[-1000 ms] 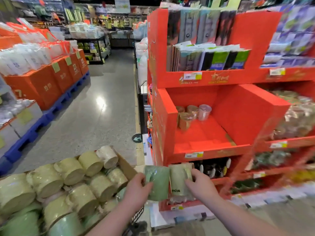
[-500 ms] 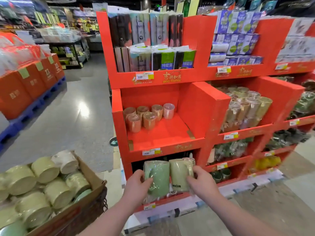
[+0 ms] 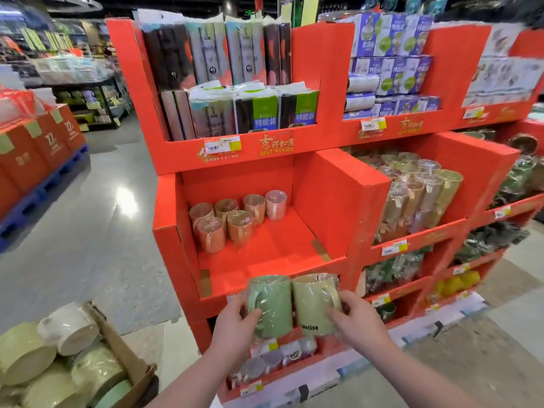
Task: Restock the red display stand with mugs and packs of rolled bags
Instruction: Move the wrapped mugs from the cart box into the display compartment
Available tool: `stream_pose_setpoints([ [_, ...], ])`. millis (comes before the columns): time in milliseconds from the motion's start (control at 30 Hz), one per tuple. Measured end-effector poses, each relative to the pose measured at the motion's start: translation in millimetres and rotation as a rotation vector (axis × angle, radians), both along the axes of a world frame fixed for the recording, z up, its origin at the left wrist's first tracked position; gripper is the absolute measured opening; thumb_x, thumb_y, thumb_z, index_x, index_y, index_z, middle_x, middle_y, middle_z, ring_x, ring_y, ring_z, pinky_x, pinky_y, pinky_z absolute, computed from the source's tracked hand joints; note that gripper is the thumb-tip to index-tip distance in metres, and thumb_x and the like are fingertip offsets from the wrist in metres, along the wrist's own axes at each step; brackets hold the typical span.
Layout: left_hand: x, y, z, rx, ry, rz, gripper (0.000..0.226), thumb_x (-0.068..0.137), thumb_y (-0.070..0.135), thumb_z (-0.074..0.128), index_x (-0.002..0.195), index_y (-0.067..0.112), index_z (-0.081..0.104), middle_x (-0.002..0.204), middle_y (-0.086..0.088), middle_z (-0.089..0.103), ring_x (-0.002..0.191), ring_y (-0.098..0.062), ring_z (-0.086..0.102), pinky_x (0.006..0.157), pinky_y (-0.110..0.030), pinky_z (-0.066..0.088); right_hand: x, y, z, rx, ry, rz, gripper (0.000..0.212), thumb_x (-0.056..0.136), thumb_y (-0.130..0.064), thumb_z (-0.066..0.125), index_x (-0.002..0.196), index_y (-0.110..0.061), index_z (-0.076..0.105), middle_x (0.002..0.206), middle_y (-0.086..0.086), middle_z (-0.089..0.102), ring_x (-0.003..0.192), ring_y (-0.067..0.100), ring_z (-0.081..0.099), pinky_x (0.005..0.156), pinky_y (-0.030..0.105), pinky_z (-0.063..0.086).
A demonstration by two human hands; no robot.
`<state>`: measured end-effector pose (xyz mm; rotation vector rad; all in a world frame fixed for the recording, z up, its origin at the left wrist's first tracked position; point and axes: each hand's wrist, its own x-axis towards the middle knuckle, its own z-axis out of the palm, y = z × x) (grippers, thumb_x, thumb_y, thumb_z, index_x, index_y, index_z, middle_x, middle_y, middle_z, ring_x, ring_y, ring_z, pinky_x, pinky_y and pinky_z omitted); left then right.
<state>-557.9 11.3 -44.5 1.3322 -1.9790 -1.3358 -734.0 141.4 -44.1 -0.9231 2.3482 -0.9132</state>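
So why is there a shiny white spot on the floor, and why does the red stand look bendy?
Head view: the spot is lamp glare on the glossy floor; the wide-angle lens bows the red display stand outward; the far-right shelves look smeared, while the wrapped mugs look fairly sharp.

One wide-angle view, worn on the head, looks forward and down from close range. The left hand point(image 3: 232, 325) and right hand point(image 3: 357, 322) show at the bottom edge, gripping wrapped mugs point(image 3: 272, 304). The red display stand point(image 3: 332, 184) fills the frame just beyond the grip; the floor point(image 3: 97, 231) recedes far left of it.
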Motion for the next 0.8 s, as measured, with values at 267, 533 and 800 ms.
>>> stream_pose_setpoints([
  [267, -61, -86, -2, -0.031, -0.047, -0.019, 0.014, 0.09, 0.017, 0.057, 0.079, 0.02, 0.049, 0.074, 0.002, 0.056, 0.067, -0.012, 0.053, 0.056, -0.021, 0.038, -61, -82, 15, 0.034, 0.083, -0.023, 0.008, 0.09, -0.029, 0.056, 0.092, -0.022, 0.058, 0.084, -0.001, 0.066, 0.079, 0.019, 0.061, 0.072, 0.034, 0.048],
  [533, -73, -160, -8, -0.031, -0.034, 0.072, 0.017, 0.088, 0.012, 0.06, 0.075, 0.015, 0.049, 0.071, -0.003, 0.054, 0.062, -0.017, 0.055, 0.049, -0.018, 0.038, -86, -168, 6, 0.056, 0.071, 0.036, 0.011, 0.089, -0.023, 0.057, 0.08, -0.025, 0.05, 0.073, -0.006, 0.057, 0.07, 0.013, 0.054, 0.06, 0.024, 0.04],
  [800, -79, -190, -19, -0.044, -0.052, 0.149, 0.023, 0.087, 0.007, 0.062, 0.07, 0.015, 0.047, 0.064, 0.0, 0.051, 0.055, -0.008, 0.051, 0.052, -0.019, 0.037, -113, -233, -13, 0.154, 0.059, 0.062, 0.032, 0.088, -0.024, 0.06, 0.067, -0.026, 0.036, 0.069, -0.01, 0.048, 0.077, 0.02, 0.051, 0.064, 0.028, 0.032],
])
